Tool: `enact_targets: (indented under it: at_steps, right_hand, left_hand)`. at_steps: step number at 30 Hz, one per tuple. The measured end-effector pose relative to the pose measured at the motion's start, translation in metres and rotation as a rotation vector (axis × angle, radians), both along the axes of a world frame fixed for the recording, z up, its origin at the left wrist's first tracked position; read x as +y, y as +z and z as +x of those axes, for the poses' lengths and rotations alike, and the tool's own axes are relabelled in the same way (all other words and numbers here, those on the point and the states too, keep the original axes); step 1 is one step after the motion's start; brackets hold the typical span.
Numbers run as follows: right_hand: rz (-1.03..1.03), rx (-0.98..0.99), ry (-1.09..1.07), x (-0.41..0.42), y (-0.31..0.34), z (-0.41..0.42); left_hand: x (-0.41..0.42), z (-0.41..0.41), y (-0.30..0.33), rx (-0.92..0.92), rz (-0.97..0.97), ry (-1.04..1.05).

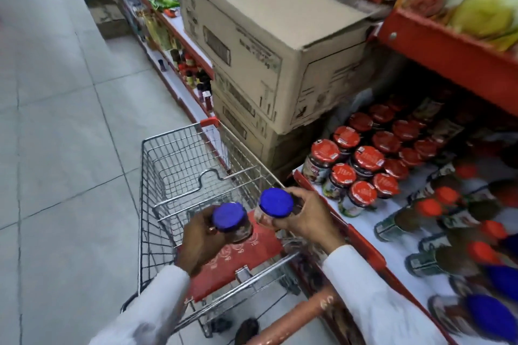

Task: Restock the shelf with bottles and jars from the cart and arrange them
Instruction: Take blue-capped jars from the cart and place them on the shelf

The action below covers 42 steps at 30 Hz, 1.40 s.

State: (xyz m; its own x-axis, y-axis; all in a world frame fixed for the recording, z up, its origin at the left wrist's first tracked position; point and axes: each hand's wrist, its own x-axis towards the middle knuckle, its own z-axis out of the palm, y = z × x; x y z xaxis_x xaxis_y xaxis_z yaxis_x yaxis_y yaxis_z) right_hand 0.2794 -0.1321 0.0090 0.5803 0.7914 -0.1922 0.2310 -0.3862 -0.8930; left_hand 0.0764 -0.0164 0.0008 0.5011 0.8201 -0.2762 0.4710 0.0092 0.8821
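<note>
Step in hand: transfer from cart to shelf; the person is carrying one blue-lidded jar in each hand above the wire cart (179, 165), so both jars are judged to be out of the basket and not yet shelved.
Left hand (200, 241): it is gripping the left jar (232, 223) from below and behind, fingers wrapping round the glass under the lid; wrist is bending upward over the cart's red seat flap (244, 258).
Right hand (304, 218): it is holding the right jar (273, 206) by its side, fingers curling round the body, thumb pressing near the lid; it is sitting just beside the shelf's red front edge (361, 238).
Shelf (364, 225): red-lidded jars (367, 158) are standing in rows at the back; blue-lidded jars (490, 316) are grouping at the near right, blurred.
Next move, as judged: swinging both jars rightward over the edge and setting them upright among the blue-lidded group, clearing the red-capped bottles (429, 213) between.
Cart contents: basket is appearing largely bare; remainder cannot be confirmed.
</note>
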Motion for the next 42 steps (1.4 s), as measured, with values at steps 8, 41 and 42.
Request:
enact_targets:
  at_steps: [8, 41, 42]
  right_hand:
    - [0.237, -0.035, -0.237, -0.141, 0.093, 0.007]
    - [0.050, -0.223, -1.123, -0.516, -0.010, 0.010]
    - [0.042, -0.222, -1.124, -0.516, -0.011, 0.011]
  left_hand:
    - [-0.075, 0.033, 0.117, -0.252, 0.076, -0.310]
    - [-0.455, 0.227, 0.024, -0.022, 0.246, -0.858]
    - [-0.454, 0.226, 0.021, -0.019, 0.246, -0.851]
